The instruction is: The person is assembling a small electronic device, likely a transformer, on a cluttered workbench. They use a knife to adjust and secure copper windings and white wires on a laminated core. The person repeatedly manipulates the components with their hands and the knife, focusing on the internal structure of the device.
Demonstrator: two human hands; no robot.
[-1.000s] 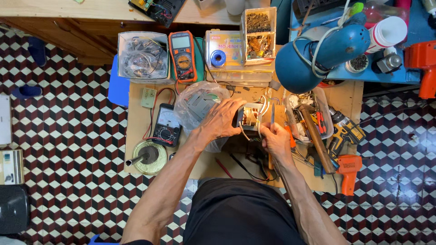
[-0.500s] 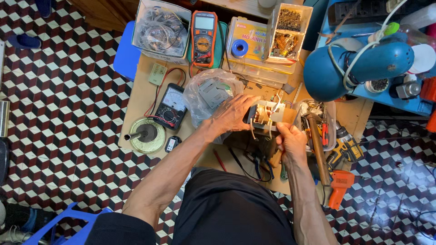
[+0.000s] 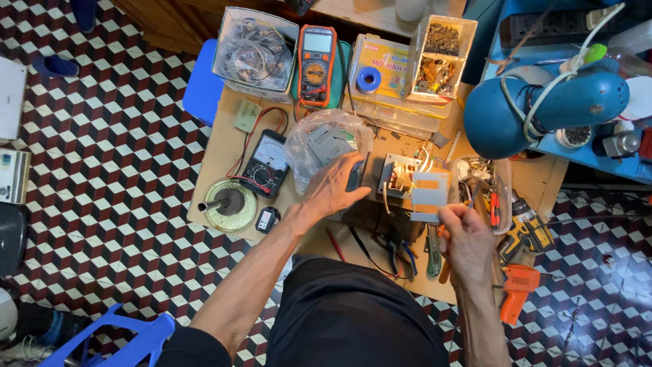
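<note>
Two hands work one unit: a small transformer assembly [image 3: 406,178] sits mid-bench [image 3: 224,146], right of a plastic bag [image 3: 319,139]. Left hand [image 3: 336,190] rests on its left side, fingers spread apart. Right hand [image 3: 465,238] pinches a grey cover plate [image 3: 429,197], fingers clamped on it. Step in hand appears to be cover handling; next move calls for steady alignment.

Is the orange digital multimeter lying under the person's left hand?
No, the orange digital multimeter lies at the far edge of the wooden table, well away from the left hand.
</note>
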